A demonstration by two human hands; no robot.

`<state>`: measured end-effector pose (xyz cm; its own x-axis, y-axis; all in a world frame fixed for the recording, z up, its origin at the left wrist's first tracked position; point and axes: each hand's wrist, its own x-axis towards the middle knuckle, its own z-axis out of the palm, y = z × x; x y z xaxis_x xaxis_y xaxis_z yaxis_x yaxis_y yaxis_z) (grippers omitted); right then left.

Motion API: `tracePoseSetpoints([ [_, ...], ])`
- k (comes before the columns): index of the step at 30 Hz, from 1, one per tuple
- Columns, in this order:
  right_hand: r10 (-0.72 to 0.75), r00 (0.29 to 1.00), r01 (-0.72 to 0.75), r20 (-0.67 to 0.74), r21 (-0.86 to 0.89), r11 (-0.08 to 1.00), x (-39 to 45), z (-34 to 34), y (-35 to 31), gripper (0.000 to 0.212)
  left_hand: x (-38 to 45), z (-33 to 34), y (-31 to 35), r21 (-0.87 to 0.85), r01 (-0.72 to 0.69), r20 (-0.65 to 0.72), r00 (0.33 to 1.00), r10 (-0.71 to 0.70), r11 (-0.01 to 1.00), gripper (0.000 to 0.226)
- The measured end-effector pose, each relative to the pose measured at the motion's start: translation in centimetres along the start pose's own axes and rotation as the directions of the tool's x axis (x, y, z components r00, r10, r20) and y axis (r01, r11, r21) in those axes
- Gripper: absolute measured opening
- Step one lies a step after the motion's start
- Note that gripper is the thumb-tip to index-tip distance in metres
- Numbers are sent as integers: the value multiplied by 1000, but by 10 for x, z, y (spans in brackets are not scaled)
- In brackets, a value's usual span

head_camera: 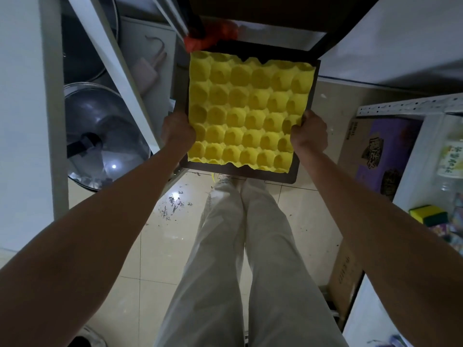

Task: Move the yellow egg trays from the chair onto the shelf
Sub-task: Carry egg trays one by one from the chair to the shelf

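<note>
The yellow egg trays [248,111] lie as a stack on the dark brown seat of the chair [293,175] straight ahead of me. My left hand [176,128] grips the stack's left edge near the front. My right hand [309,132] grips its right edge, fingers curled over the rim. The white metal shelf [57,101] stands to the left, its tier holding pots.
A glass pot lid [102,136] and dark pans fill the left shelf. An orange bag [213,36] sits behind the trays on the chair. At right, a second rack holds a purple box [380,151], a sponge [428,215] and a bottle. My legs stand on tiled floor.
</note>
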<state>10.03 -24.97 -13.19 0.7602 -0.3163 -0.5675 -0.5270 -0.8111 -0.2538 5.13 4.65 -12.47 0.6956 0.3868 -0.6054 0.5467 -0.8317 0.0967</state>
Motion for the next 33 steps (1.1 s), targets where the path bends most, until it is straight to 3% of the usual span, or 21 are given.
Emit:
tracePoseSetpoints([
  [4,-17,999,18,-28,37,999,-8,-9,2,22,-16,-19,6,-132,39,-101,994,-52,991,26],
  [9,-43,999,47,-31,154,987,-29,-42,13,29,-44,-65,25,-261,22,-117,992,-55,965,19],
  [13,12,991,22,-130,256,966,-71,-86,30,24,-79,-99,50,-258,-112,-163,984,71,960,19],
  [18,114,949,14,-296,398,917,-167,-163,95,10,-146,-134,112,-228,-318,-71,948,310,920,28],
  [21,261,902,-63,-343,493,868,-244,-197,145,26,-201,-143,146,-213,-491,-18,866,499,845,24],
  [25,502,786,-203,-361,616,761,-360,-216,198,17,-285,-139,178,-152,-676,49,723,689,721,22],
  [29,741,590,-364,-322,713,599,-483,-215,248,18,-388,-113,199,-14,-858,175,504,846,514,20],
  [33,871,433,-499,-232,743,446,-583,-193,290,21,-479,-80,197,68,-957,266,289,920,281,21],
])
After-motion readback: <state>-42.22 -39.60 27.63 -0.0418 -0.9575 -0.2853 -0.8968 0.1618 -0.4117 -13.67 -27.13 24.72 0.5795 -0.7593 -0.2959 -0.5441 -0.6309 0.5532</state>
